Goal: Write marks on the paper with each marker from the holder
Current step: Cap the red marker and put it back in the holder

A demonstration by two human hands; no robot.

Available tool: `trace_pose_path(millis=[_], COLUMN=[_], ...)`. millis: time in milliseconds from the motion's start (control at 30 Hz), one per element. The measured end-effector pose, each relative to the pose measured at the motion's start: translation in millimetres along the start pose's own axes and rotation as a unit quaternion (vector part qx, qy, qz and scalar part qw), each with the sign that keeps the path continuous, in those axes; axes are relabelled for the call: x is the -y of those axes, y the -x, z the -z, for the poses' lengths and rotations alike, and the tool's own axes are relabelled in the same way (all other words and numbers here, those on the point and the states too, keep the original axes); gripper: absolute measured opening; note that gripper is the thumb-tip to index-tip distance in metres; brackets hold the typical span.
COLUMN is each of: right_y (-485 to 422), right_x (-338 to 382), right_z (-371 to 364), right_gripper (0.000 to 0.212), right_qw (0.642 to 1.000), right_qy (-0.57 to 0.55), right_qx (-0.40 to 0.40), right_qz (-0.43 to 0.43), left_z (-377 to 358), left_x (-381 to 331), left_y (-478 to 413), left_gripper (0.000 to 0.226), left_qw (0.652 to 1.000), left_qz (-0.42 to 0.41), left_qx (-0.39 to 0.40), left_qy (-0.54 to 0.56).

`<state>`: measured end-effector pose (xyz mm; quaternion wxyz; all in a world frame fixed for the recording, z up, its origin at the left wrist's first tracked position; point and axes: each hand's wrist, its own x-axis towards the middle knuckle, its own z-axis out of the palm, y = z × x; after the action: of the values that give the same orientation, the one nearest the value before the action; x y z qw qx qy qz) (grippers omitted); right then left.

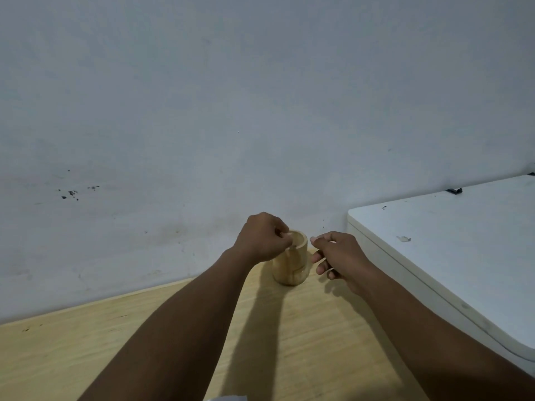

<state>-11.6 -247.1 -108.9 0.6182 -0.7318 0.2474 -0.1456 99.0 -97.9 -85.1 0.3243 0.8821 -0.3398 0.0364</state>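
A light wooden holder (pixel 292 264) stands upright on the table near the wall. No marker shows above its rim, and its inside is hidden from me. My left hand (pixel 262 238) is curled at the holder's left rim, fingertips touching the rim's edge. My right hand (pixel 337 256) hovers just right of the holder, apart from it. Its thumb and forefinger are pinched together with nothing visible between them, and its other fingers are loosely bent. A white corner of paper (pixel 228 397) peeks in at the bottom edge.
The wooden table (pixel 86 342) runs up to a pale wall (pixel 260 111) close behind the holder. A white lidded box or appliance (pixel 451 241) stands higher than the tabletop on the right, close to my right forearm.
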Motion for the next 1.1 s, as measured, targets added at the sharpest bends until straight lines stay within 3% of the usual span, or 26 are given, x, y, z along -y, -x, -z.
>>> trace_pose_path(millis=[200, 433, 667, 767, 900, 1100], right_y=[3.1, 15.8, 49.7, 66.0, 81.5, 98.9], right_x=[-2.6, 16.7, 51.6, 63.6, 69.0, 54.0], right_z=[2.4, -6.6, -51.5, -73.0, -97.7, -128.3], right_gripper=[0.024, 0.022, 0.025, 0.027, 0.046, 0.058], right_qw=[1.0, 0.999, 0.992, 0.985, 0.97, 0.94], right_qy=[-0.004, -0.014, -0.058, -0.088, -0.128, -0.242], right_qx=[0.005, 0.024, 0.113, 0.147, 0.197, 0.203], right_qz=[-0.013, -0.017, -0.024, -0.039, -0.059, -0.125], left_z=[7.2, 34.1, 99.8, 121.5, 138.7, 140.6], left_x=[9.7, 0.0, -7.4, -1.9, 7.1, 28.9], left_y=[0.4, 10.1, 40.4, 59.7, 83.0, 102.3], left_gripper=[0.023, 0.011, 0.019, 0.017, 0.014, 0.017], left_qw=[0.999, 0.993, 0.98, 0.979, 0.977, 0.976], left_qz=[-0.011, -0.026, -0.002, 0.012, 0.024, 0.055], left_qx=[0.005, -0.111, -0.193, -0.197, -0.191, -0.153], left_qy=[-0.034, -0.009, 0.04, 0.06, 0.089, 0.144])
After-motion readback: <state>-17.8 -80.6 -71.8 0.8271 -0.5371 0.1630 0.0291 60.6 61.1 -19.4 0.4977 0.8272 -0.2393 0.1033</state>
